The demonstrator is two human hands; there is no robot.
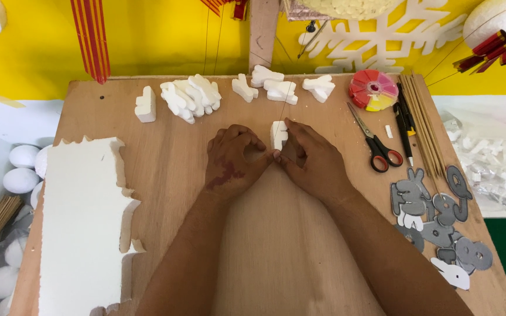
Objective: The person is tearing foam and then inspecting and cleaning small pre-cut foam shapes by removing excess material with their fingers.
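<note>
A small white foam cutout stands on the wooden table near its middle. My right hand grips it with fingers curled around its right side. My left hand is closed beside it on the left, fingertips meeting the right hand's just below the piece; whether it touches the foam is hidden. A thin vertical wire runs down to the piece from above.
Finished white foam shapes lie in a row along the far edge. A large foam sheet with cut edges lies at left. Scissors, a round bead box, wooden sticks and grey templates sit at right. Foam eggs lie off the table's left side.
</note>
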